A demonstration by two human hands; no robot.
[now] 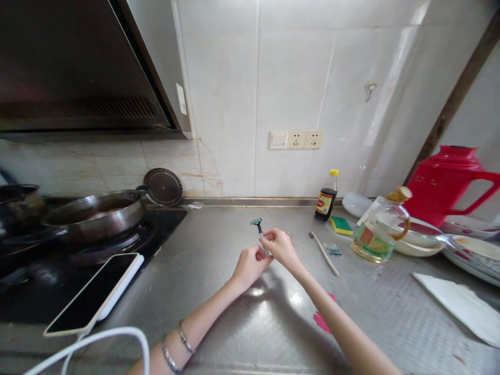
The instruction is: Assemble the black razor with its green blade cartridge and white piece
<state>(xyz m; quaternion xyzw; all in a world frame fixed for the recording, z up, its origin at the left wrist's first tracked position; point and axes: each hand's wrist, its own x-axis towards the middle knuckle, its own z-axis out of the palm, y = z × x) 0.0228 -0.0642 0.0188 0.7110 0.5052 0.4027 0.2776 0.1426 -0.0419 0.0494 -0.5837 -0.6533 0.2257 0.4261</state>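
A razor (261, 235) with a green-edged head and a pale handle is held upright over the steel counter. My left hand (251, 264) is closed around the lower end of its handle. Higher up, the fingers of my right hand (282, 247) pinch the same handle. The fingers hide part of the grip. To the right of my hands lie a toothbrush (325, 253) with a pale handle and a small clear pack of green blades (333, 250). A pink patch (322, 322) shows partly behind my right forearm.
At left, a phone (96, 294) with a white cable rests over the edge of the stove beside a steel pan (99, 216). Along the right stand a soy sauce bottle (326, 197), a sponge (341, 225), an oil jug (375, 237), bowls and a red thermos (445, 179).
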